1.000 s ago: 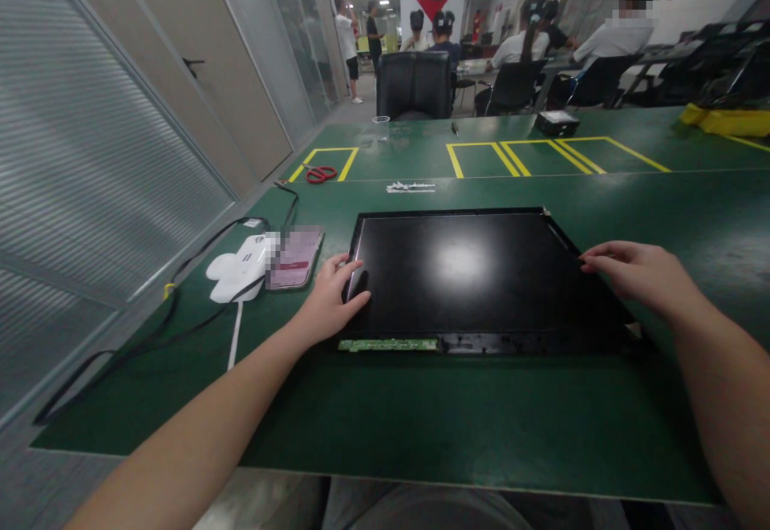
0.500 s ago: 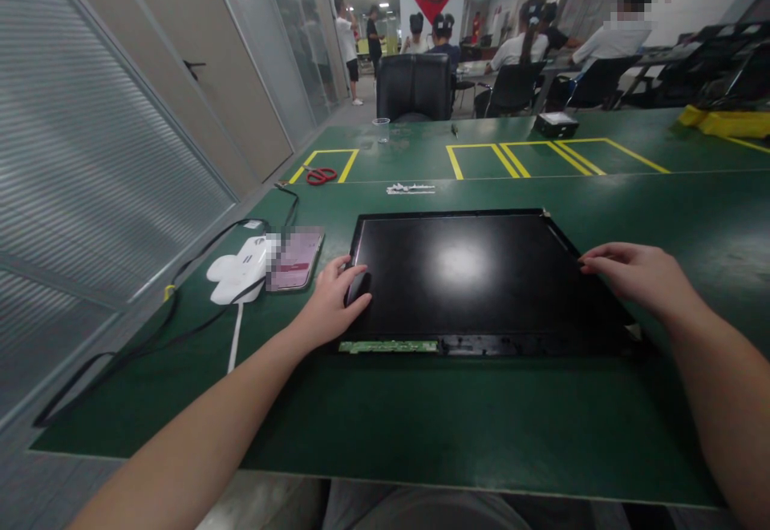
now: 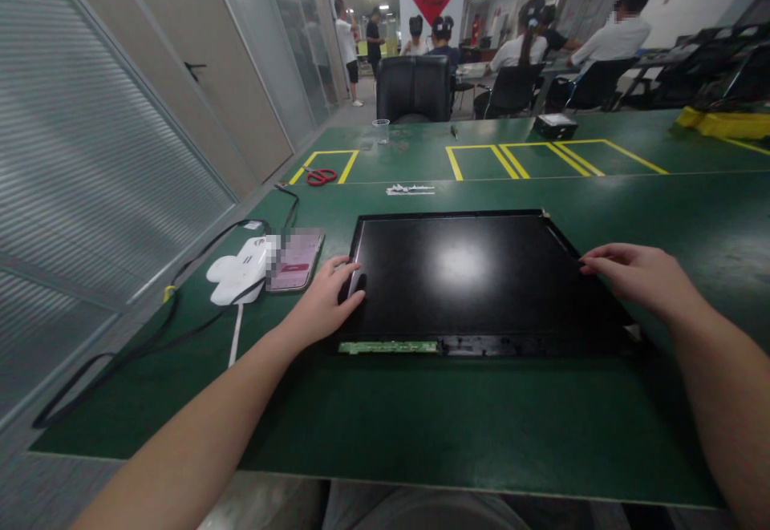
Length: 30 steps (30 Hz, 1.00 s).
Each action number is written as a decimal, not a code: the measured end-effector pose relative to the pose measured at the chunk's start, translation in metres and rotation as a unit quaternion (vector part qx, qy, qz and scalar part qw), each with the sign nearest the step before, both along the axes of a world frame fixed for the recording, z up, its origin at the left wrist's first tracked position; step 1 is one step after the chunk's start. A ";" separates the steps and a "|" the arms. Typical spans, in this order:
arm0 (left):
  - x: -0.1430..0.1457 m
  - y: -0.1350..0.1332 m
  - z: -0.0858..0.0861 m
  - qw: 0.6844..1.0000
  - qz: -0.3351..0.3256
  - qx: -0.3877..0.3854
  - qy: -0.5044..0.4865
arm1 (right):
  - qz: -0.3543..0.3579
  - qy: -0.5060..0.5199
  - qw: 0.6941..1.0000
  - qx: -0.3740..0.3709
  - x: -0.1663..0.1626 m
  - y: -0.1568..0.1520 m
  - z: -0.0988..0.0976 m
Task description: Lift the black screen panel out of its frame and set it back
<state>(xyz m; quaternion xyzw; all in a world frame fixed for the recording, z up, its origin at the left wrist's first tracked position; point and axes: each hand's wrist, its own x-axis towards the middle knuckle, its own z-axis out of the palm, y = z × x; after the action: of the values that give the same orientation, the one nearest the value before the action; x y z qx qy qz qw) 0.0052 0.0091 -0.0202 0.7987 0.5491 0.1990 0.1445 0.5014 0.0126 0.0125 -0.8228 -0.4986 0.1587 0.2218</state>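
A black LCD screen panel [image 3: 457, 293] lies flat on the green table, its glossy face up with a bright reflection in the middle. Along its near edge runs a strip of green circuit board [image 3: 388, 347]. My left hand [image 3: 325, 297] grips the panel's left edge, thumb and forefinger over the rim and a little apart. At the opposite side, my right hand [image 3: 631, 273] pinches the right edge between thumb and fingers; its fingertips are partly hidden. A small light-coloured tab shows at the panel's near right corner.
Left of the panel lie a phone [image 3: 296, 259], a white power strip [image 3: 241, 271] and black cables [image 3: 162, 325]. Red-handled scissors [image 3: 321, 177], white strips [image 3: 410, 190], a clear cup [image 3: 381, 131] and a black box [image 3: 555, 125] are farther back. Several people sit or stand beyond.
My left thumb and fingers have shifted slightly left, toward the panel's edge. My right hand and the panel stay practically in place.
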 end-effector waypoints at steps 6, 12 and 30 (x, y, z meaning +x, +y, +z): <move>-0.001 0.000 0.005 0.999 0.010 0.004 0.037 | -0.015 -0.016 1.000 -0.005 0.005 -0.001 0.002; 0.002 0.000 0.009 0.999 0.002 -0.009 0.036 | -0.026 -0.062 0.997 -0.026 0.018 0.005 -0.002; 0.004 -0.003 0.013 0.990 0.086 -0.040 -0.105 | 0.004 -0.072 0.994 -0.082 0.022 0.014 -0.026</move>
<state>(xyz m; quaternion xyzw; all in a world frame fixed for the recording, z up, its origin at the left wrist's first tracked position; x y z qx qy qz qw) 0.0090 0.0061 -0.0068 0.7167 0.6051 0.2716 0.2153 0.5238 0.0266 -0.0138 -0.8457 -0.5016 0.1403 0.1160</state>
